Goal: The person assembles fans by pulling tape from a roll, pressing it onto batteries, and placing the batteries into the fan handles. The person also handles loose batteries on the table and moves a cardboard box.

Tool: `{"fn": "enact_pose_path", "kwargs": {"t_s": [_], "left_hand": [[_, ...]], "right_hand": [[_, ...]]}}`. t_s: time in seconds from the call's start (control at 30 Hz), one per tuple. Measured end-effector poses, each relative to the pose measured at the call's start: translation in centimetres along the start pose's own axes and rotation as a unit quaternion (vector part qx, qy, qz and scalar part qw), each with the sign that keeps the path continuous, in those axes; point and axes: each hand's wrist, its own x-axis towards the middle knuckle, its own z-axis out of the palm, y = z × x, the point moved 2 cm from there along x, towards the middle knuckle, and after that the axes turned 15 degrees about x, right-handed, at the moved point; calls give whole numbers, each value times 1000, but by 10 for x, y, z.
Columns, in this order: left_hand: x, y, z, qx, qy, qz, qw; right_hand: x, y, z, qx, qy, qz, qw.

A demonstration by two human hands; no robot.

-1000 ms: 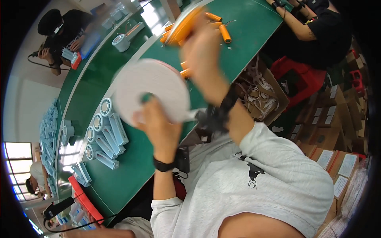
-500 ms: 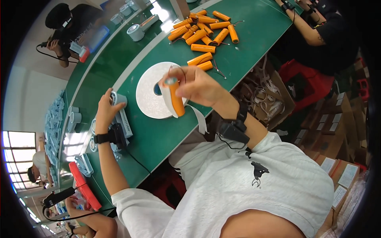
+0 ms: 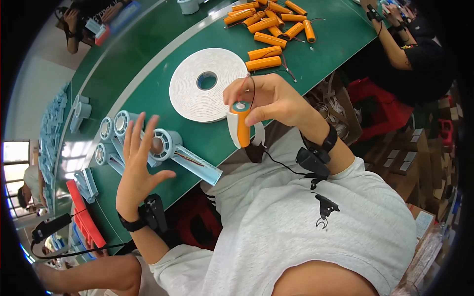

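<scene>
The right hand [image 3: 282, 102] grasps an orange battery [image 3: 243, 129] between thumb and fingers, holding it up in front of the person, near the edge of the green worktop [image 3: 328, 42]. The battery stands roughly on end, its round top with a silver centre turned toward the camera. A white strip [image 3: 233, 129] lies along its left side, the lower part standing a little away. Thin dark and red wires [image 3: 254, 91] loop up beside the fingers. A curl of white tape [image 3: 259, 133] shows just to the right of the battery; where it begins is hidden.

The left hand [image 3: 137, 178] is released and holds nothing, fingers spread and thumb out. It is nearest to a pale blue fan [image 3: 166, 143], whose round head shows just beyond the thumb and fingers; whether they touch, I cannot tell. This fan's handle [image 3: 200, 166] lies open toward the worktop's edge, with wires inside. More fans [image 3: 105, 128] lie to the left, partly behind the left hand.

A large white roll [image 3: 190, 96] lies flat on the worktop, beyond and between the hands. Past it is a pile of orange batteries [image 3: 271, 24], with two others [image 3: 263, 63] side by side closer to the roll.
</scene>
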Motion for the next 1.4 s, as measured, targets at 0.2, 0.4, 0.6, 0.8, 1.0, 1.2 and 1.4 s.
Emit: {"fn": "enact_pose_path", "kwargs": {"t_s": [0.2,0.4,0.6,0.8,1.0,1.2,1.4], "left_hand": [[-8,2,25,-157,4,96,983],[-3,37,18,47,42,119,991],[-8,36,23,-54,-10,45,997],[-12,34,22,-159,20,5,987],[-11,41,27,-212,60,-38,975],[-8,44,29,-173,68,-40,982],[-4,47,30,-173,82,-53,980]], "right_hand": [[4,-20,31,-91,-10,31,995],[8,-29,56,-260,-93,9,961],[8,-11,71,-313,-69,4,947],[2,4,75,-398,-77,-91,910],[-6,17,78,-491,-117,-125,854],[-11,23,81,-537,-112,-172,818],[5,27,75,-540,-132,-85,827]]}}
